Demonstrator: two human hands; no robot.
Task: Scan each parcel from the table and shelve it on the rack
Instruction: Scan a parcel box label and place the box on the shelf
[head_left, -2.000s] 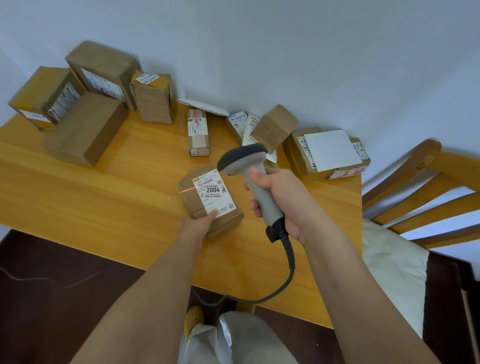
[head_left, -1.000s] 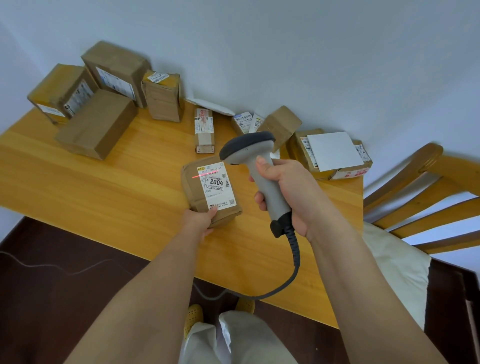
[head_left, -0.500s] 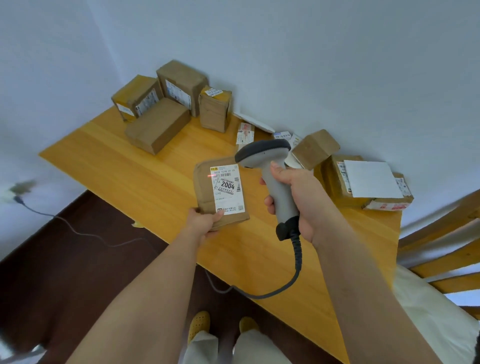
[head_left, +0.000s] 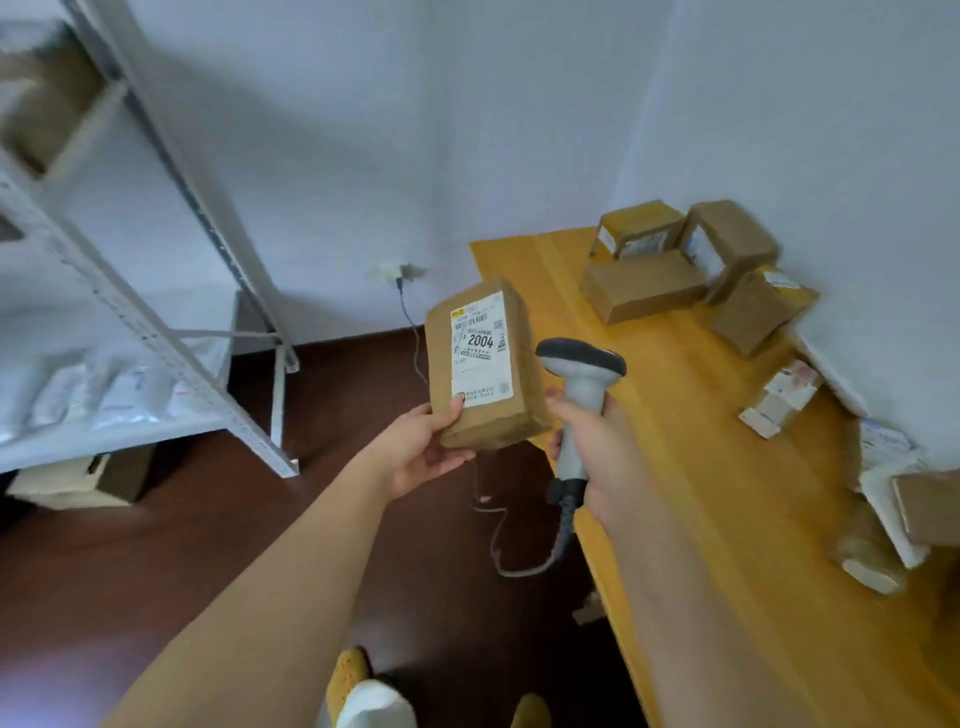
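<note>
Step, as judged: scan likely done, parcel (head_left: 483, 366) off table (head_left: 691, 467), carry to rack (head_left: 156, 332) in hand. Parcel mid-frame, over floor, label 2004 facing camera.

Next move calls for swing toward left of frame, free shelf spot (shelves blurred, contents unclear).

Left hand (head_left: 421, 452) grips parcel's lower end, thumb on label corner. Right hand (head_left: 597, 447) wrapped round scanner (head_left: 579, 379) handle, just right of parcel.

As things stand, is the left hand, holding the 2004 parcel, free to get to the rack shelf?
Probably yes. The left hand grips the parcel over bare floor, and nothing stands between it and the rack; the shelf looks beyond arm's reach, so a step seems needed.
</note>
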